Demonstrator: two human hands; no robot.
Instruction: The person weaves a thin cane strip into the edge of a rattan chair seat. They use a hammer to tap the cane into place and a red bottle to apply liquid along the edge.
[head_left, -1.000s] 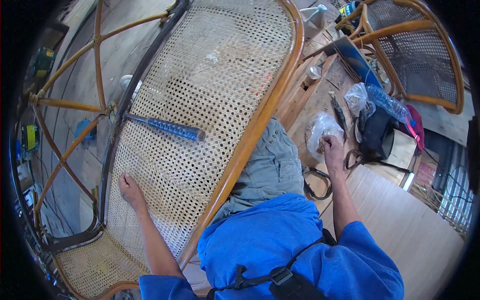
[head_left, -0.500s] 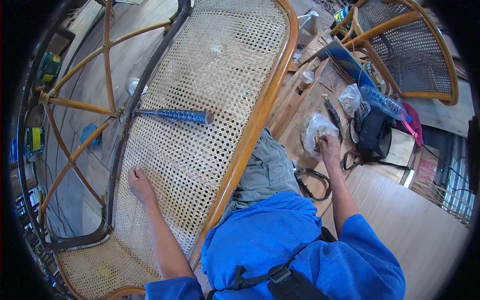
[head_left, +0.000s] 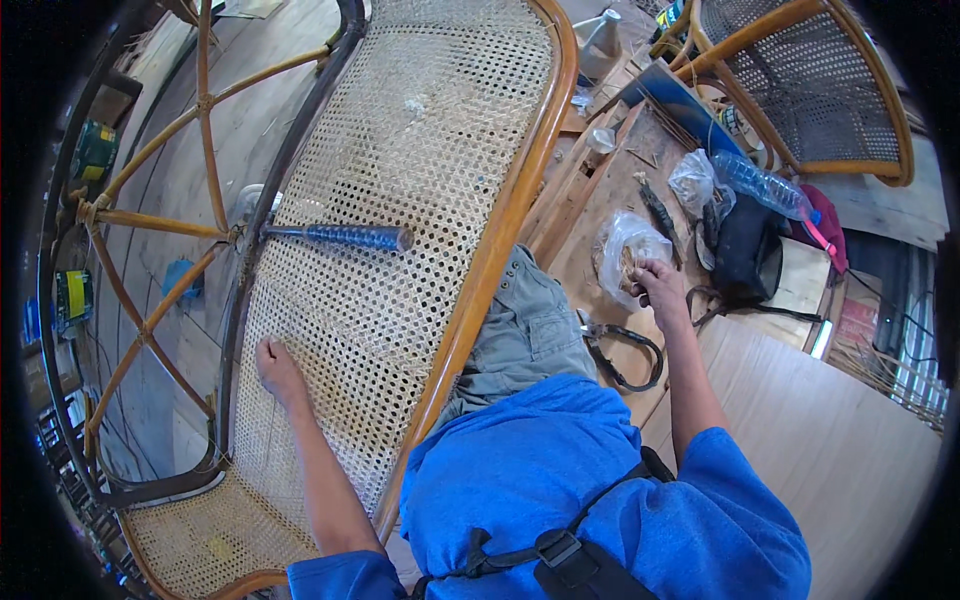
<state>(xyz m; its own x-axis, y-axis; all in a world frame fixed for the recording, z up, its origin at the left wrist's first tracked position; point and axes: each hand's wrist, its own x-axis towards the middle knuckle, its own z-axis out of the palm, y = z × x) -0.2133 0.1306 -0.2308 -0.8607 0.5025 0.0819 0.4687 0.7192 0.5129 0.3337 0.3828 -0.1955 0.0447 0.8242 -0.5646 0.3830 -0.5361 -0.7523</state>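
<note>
My left hand [head_left: 275, 365] lies flat, fingers together, on the cane webbing [head_left: 400, 200]; my right hand [head_left: 658, 285], fingers curled, grips a clear plastic bag [head_left: 625, 250].

Plastic bag [head_left: 628, 252] contents unclear

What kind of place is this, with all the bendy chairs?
Probably a workshop where cane furniture is made or mended. A big woven cane bench back with a bent orange rattan frame lies across the person's lap, a blue-handled hammer rests on it, and another rattan chair stands behind.
</note>
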